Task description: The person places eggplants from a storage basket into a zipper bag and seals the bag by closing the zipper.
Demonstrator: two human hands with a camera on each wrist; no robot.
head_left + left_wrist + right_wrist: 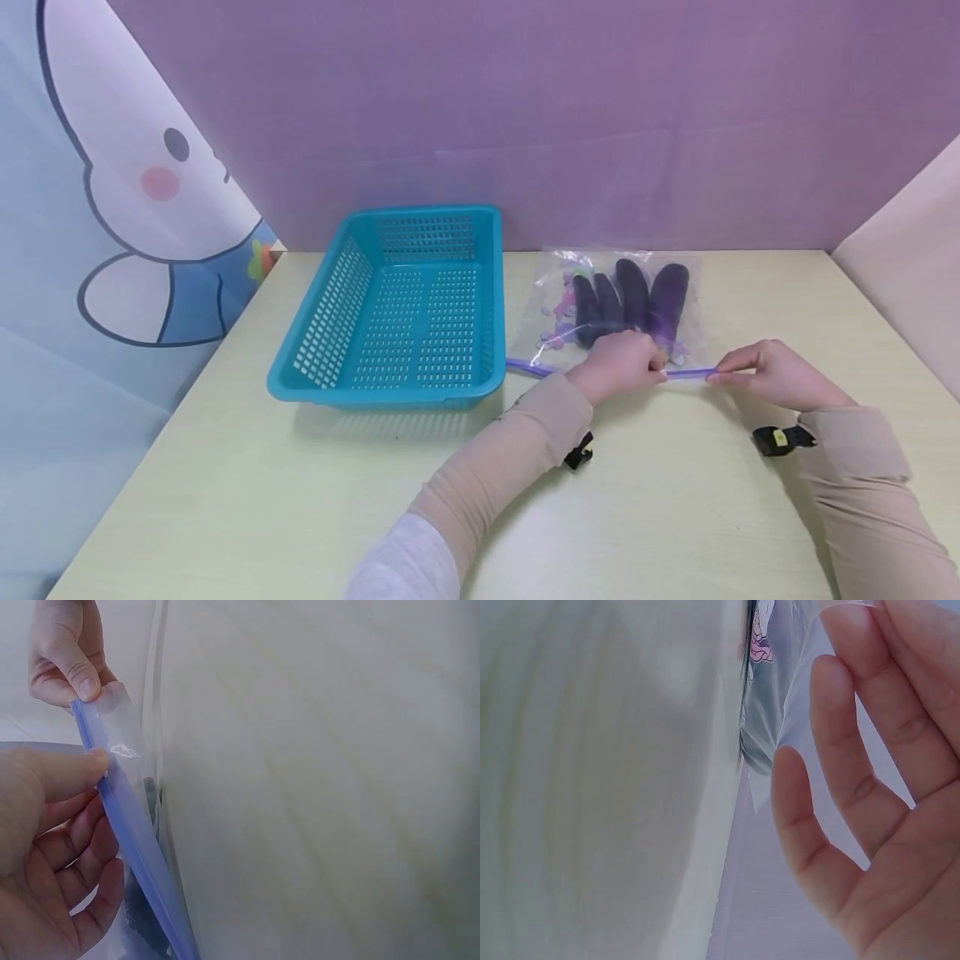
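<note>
A clear zip bag [550,292] with pink and purple prints lies flat on the table, and several dark eggplants [632,293] are inside it. Along its near edge runs a purple-blue zip strip [690,373]. My left hand [618,364] pinches this strip right of its middle, thumb on top in the left wrist view. The right hand [780,377] pinches the strip's right end between thumb and fingers. In the right wrist view, the other fingers [844,765] of that hand spread loosely beside the plastic.
A blue-green perforated basket [420,393] stands to the left of the bag, its right wall close to the strip's left end. Behind the table [660,517] hangs a purple cloth [540,125]. A cartoon-printed cloth [202,300] borders the left side.
</note>
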